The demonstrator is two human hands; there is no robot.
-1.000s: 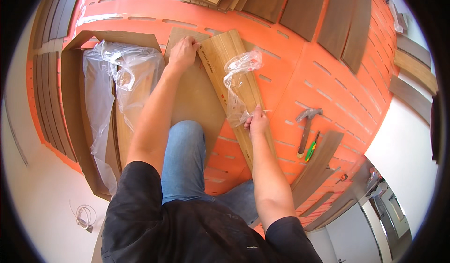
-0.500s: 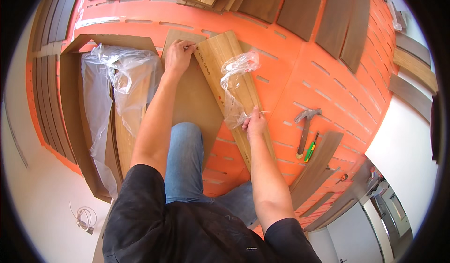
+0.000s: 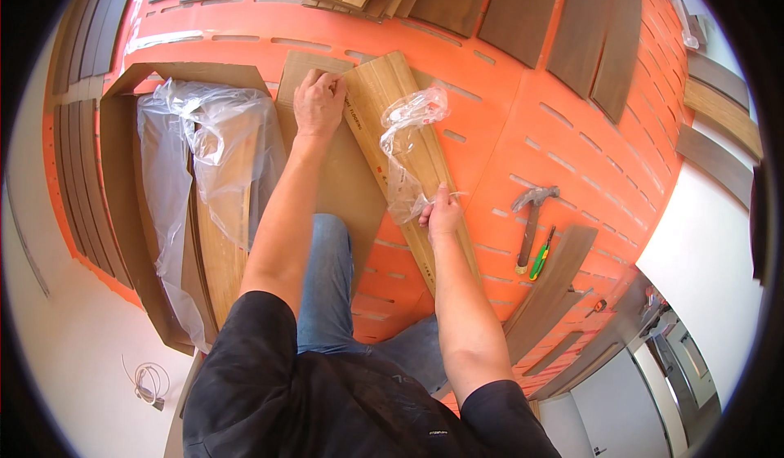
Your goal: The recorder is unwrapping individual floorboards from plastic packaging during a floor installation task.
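A light wooden floor plank lies slanted on the orange underlay. My left hand presses on its far end, where it meets a brown cardboard sheet. My right hand grips the plank's near part together with a strip of clear plastic wrap that rises crumpled over the plank.
An open cardboard box with loose plastic film and planks lies at left. A hammer and a green-handled tool lie at right. Dark planks are spread along the top and right. A white cord lies lower left.
The plank and both hands sit slightly farther up and left in view; the plastic wrap has stretched out along the plank. The grips look unchanged.
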